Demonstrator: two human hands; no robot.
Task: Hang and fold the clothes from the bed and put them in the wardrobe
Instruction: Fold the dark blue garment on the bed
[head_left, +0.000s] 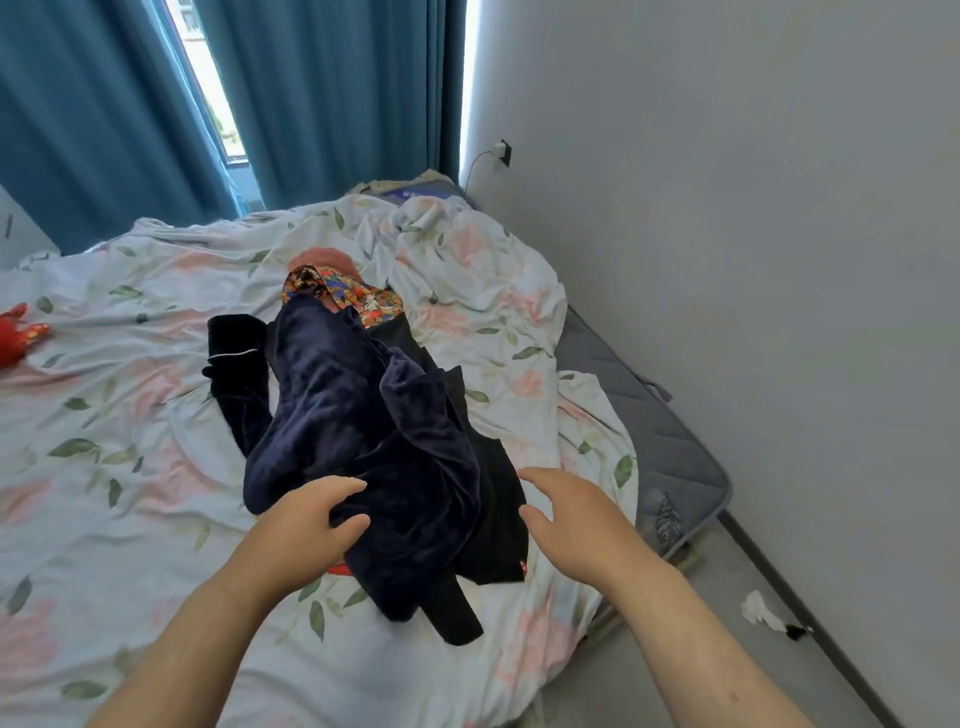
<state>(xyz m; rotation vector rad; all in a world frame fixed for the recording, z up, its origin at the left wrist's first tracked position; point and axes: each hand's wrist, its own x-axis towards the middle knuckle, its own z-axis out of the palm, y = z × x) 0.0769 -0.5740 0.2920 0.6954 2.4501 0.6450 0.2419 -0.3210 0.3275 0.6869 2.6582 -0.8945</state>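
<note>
We have the pile of dark clothes (363, 441) lying heaped on the bed (130, 493), on its flowered cover, and our left hand (306, 525) pinches a fold of the navy velvety garment between thumb and fingers, while our right hand (571, 514) hovers spread just beside the pile's right edge, holding nothing. The risk, as we judge it, is that the garments are tangled: lifting by one fold may drag the black piece (498, 535) and the bright patterned cloth (358, 296) along, or spill them toward the bed's edge and the floor (675, 675). A one-sided grip could also let the heavy fabric slide free. A red toy (15, 332) lies well apart at the left, blue curtains (322, 93) hang beyond, and a scrap of white litter (761, 610) lies on the floor. The wardrobe is out of view.
</note>
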